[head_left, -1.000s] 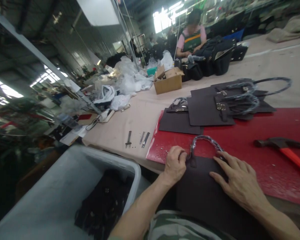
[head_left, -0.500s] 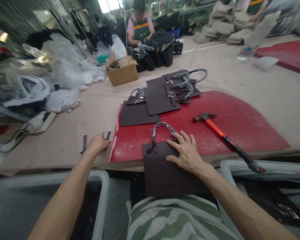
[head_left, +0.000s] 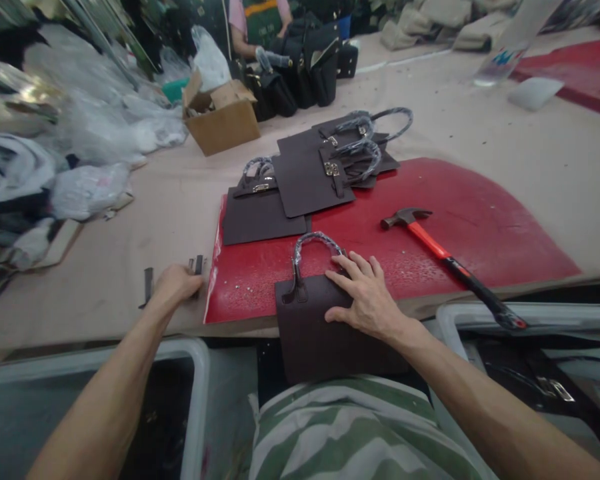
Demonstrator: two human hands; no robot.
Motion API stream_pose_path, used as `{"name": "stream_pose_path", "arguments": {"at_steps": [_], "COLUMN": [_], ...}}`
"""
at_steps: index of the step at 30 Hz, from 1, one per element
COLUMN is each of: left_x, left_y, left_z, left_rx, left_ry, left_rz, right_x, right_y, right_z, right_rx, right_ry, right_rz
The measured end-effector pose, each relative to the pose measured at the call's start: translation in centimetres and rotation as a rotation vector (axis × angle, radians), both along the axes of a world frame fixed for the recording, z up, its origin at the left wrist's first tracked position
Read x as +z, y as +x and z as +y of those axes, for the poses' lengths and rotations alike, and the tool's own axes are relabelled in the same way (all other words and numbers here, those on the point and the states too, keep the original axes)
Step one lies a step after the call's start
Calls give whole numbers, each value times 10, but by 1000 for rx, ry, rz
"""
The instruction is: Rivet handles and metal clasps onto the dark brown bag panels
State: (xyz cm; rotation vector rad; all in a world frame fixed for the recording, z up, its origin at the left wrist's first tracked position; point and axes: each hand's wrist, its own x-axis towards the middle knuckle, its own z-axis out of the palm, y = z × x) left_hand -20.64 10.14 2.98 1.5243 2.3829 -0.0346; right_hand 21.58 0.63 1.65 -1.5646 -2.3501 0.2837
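Observation:
A dark brown bag panel point(head_left: 325, 333) with a plastic-wrapped handle point(head_left: 316, 240) lies at the front edge of a red mat point(head_left: 430, 193), overhanging toward my body. My right hand point(head_left: 367, 297) rests on it with fingers spread, its fingertips by the handle's right end. Left of the mat, my left hand point(head_left: 177, 285) is on the table with its fingers bent together beside small dark metal tools point(head_left: 199, 265); what it pinches is hidden. Another small dark tool point(head_left: 148, 287) lies left of that hand.
A claw hammer point(head_left: 440, 253) lies on the mat's right side. More brown bag panels point(head_left: 310, 183) are piled behind. A cardboard box point(head_left: 225, 125), plastic wrapping point(head_left: 100, 127) and a person point(head_left: 263, 30) are farther back. Bins point(head_left: 200, 387) flank my body.
The camera view has tilted downward and shifted slightly. My right hand stays spread on the panel, and my left hand remains by the small tools.

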Motion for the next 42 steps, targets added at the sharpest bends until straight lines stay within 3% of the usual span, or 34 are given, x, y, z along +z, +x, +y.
{"name": "stream_pose_path", "arguments": {"at_steps": [3, 7, 12, 15, 18, 21, 29, 42], "left_x": [7, 19, 19, 11, -1, -11, -29, -31], "left_y": [6, 44, 137, 187, 214, 219, 215, 214], "left_z": [-11, -34, -70, -88, -99, -103, -106, -101], "left_rx": [141, 130, -56, -230, -392, -492, -601, -731], "left_ry": [157, 417, 705, 703, 685, 713, 785, 847], "left_rz": [-249, -685, -1094, -1117, -1048, -961, -859, -776], "right_x": [-1, -2, -1, 0, 0, 0, 2, -1], "right_y": [0, 0, 0, 0, -1, -2, -1, -1], "right_z": [0, 1, 1, 0, 0, 0, -1, -1], "right_rx": [-2, -5, -5, -5, -8, -8, -8, -11], "right_ry": [-2, -8, -13, -17, -19, -10, -4, 14], "right_rz": [14, 24, 29, 35, 36, 33, 35, 52]}}
